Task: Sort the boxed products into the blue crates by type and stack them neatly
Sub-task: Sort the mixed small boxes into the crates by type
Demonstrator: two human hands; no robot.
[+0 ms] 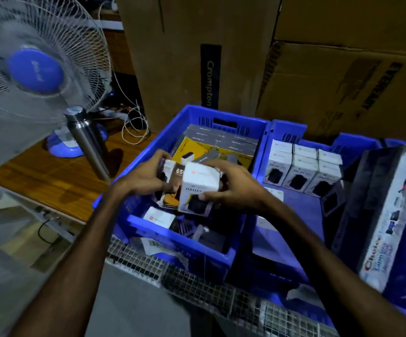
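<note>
Mid-frame, above the crowded left blue plastic crate point(133, 222), the right hand point(233, 188) grips a white cardboard box point(200, 188); the left hand point(146, 176) pinches a brown-and-white box point(172, 173).

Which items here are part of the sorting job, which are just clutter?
Job: white box in right hand; brown box in left hand; left crate; middle crate; stacked white boxes.

Clutter: fan; steel bottle; cable; cardboard cartons.

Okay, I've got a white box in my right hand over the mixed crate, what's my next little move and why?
Probably carry the white box right, to the middle crate. Matching white boxes already stand there in rows, while your left hand holds a different, brown box.
</note>
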